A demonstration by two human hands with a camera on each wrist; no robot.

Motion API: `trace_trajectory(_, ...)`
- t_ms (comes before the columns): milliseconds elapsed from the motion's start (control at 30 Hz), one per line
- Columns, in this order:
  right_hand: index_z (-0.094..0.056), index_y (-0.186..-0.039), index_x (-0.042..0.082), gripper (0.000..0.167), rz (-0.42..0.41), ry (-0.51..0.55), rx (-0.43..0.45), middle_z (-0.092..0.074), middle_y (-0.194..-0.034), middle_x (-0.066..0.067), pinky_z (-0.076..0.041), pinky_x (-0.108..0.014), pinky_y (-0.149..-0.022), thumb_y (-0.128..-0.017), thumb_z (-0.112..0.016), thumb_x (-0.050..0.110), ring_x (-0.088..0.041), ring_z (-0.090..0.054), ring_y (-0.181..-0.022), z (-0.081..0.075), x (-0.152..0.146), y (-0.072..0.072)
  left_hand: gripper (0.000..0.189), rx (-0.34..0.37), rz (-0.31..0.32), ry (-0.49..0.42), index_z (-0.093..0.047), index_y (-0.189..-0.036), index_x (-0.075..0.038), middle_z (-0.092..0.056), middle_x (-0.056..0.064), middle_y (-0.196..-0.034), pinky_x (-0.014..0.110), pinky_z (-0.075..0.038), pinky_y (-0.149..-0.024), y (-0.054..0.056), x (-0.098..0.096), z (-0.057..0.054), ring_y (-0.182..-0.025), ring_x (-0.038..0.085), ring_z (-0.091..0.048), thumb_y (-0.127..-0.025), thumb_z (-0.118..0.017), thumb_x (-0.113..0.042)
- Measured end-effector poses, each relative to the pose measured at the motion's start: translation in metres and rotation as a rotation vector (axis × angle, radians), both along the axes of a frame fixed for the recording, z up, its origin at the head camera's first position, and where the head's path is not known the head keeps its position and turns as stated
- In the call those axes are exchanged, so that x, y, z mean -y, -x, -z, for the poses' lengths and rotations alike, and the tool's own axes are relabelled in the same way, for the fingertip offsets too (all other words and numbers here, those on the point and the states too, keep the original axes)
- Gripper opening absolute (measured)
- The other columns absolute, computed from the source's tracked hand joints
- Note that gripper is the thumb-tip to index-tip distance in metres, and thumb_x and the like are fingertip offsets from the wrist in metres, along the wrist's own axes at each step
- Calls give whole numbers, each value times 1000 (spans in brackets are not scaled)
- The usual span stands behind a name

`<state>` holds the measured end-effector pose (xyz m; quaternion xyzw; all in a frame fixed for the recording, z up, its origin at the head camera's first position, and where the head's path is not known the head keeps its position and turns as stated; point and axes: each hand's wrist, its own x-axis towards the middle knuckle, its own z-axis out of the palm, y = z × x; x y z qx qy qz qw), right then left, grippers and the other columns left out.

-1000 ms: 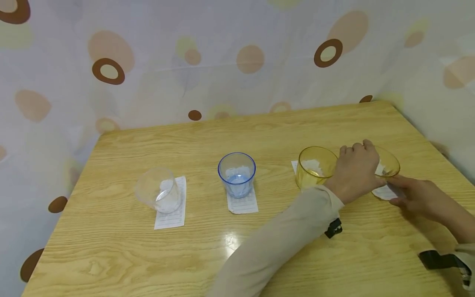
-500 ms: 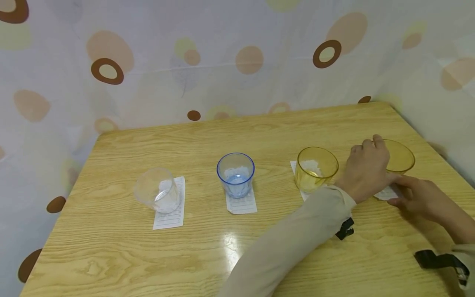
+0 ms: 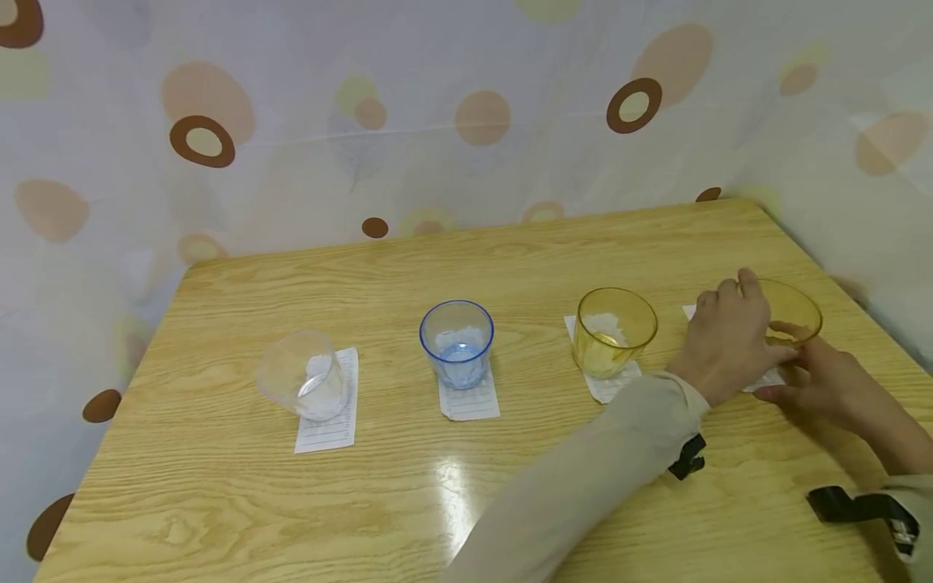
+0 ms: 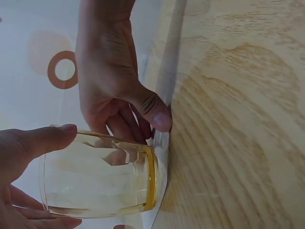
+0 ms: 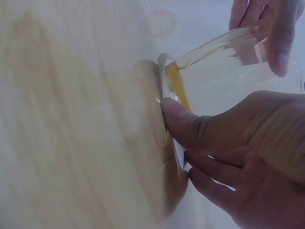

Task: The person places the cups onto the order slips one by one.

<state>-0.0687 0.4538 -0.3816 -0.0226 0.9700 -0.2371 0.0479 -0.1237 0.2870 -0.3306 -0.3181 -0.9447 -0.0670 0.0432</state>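
A yellow glass cup (image 3: 796, 301) stands at the right of the table, over a white paper slip (image 3: 767, 379). My left hand (image 3: 729, 336) holds this cup near its rim, thumb on one side and fingers on the other in the left wrist view. Low beside the cup's base, my right hand (image 3: 838, 385) pinches the edge of the slip between thumb and fingers, as the right wrist view shows. The base (image 4: 151, 179) is at the paper; whether it rests fully flat I cannot tell. In the head view, my left hand hides part of the cup.
Another yellow cup (image 3: 615, 320), a blue-rimmed cup (image 3: 459, 376) and a clear cup (image 3: 299, 372) stand in a row to the left, each on a paper slip. A patterned cloth (image 3: 423, 105) hangs behind the wooden table (image 3: 291, 518).
My left hand has moved the right-hand yellow cup to the right. The right hand has stayed low near its base. The other cups keep their places.
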Motion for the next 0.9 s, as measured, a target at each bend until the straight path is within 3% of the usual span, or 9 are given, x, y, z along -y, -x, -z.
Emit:
trace_trajectory(267, -17, -150, -6, 91, -32, -28, 1, -38, -126, -49, -37, -73, -78, -85, -76, 18, -70, -36, -109, 0, 1, 6, 102, -1, -15, 40, -24, -152, -8, -48, -7, -136, 14, -36, -101, 1, -4, 4, -111, 1, -53, -80, -48, -76)
trace_trajectory(500, -21, -148, -9, 86, -40, -6, 0, -40, -127, -48, -36, -71, -79, -86, -74, 19, -68, -37, -109, 2, -2, 11, 102, 53, -37, 47, -19, -154, -10, -43, -9, -139, 15, -33, -104, 6, -8, 6, -116, 1, -49, -81, -48, -75)
trace_trajectory(767, -12, -150, -8, 94, -57, 42, 27, -34, -130, -49, -28, -75, -84, -86, -74, 19, -71, -29, -111, 5, -9, 16, 101, -2, -72, 32, -22, -152, -10, -44, -7, -136, 16, -33, -103, 7, -15, 11, -114, 1, -49, -81, -46, -77)
trace_trajectory(833, -18, -147, -13, 88, -66, 45, 21, -37, -129, -48, -33, -73, -83, -86, -74, 16, -70, -34, -110, 5, -10, 17, 102, 0, -87, 33, -21, -153, -12, -40, -5, -140, 16, -32, -105, 4, -15, 10, -119, 3, -46, -79, -47, -78)
trace_trajectory(900, -40, -137, -14, 67, -95, 47, -16, -51, -122, -39, -45, -57, -81, -84, -74, 10, -57, -49, -104, 5, -14, 19, 102, -4, -71, 37, -19, -153, -12, -35, -3, -144, 18, -29, -107, 0, -13, 7, -127, 7, -40, -80, -47, -77)
